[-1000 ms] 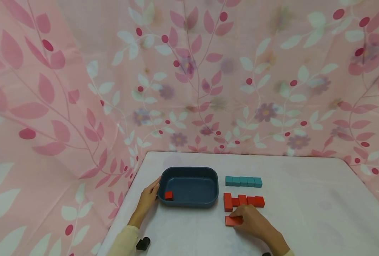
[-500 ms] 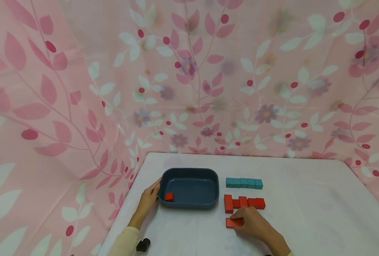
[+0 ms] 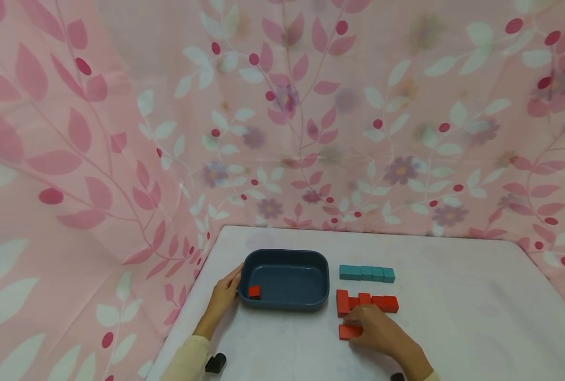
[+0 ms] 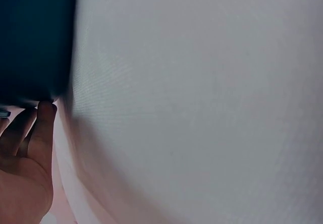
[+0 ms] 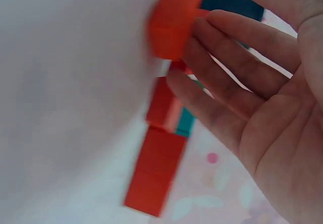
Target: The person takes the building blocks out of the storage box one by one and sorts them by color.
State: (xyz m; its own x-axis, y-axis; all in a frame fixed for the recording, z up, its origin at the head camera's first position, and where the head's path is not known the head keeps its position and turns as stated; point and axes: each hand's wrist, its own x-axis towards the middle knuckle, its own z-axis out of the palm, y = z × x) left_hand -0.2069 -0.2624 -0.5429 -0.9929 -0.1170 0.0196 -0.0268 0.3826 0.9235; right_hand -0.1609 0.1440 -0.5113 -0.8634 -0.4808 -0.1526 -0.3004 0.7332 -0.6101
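While the left hand (image 3: 223, 296) was kept flat against the short left wall of the dark blue tray (image 3: 285, 255), its fingers straight and together, little was altered over the last second. The right hand (image 3: 376, 330) was seen resting on the white table (image 3: 454, 317) with its fingertips laid on a loose red block (image 3: 348, 332), which lay just in front of the red row (image 3: 365, 302), as it had 1 second earlier. Only a slight shift of the head view was recorded. In the right wrist view the fingers (image 5: 227, 77) were shown slightly curled around the block's edge, though a firm pinch could not be confirmed. 1 red cube (image 3: 254, 291) was already lodged in the tray's near left corner. A teal row of blocks (image 3: 366, 273) was left untouched behind the red ones. Judged from this, the lifting of the loose block had not yet begun.
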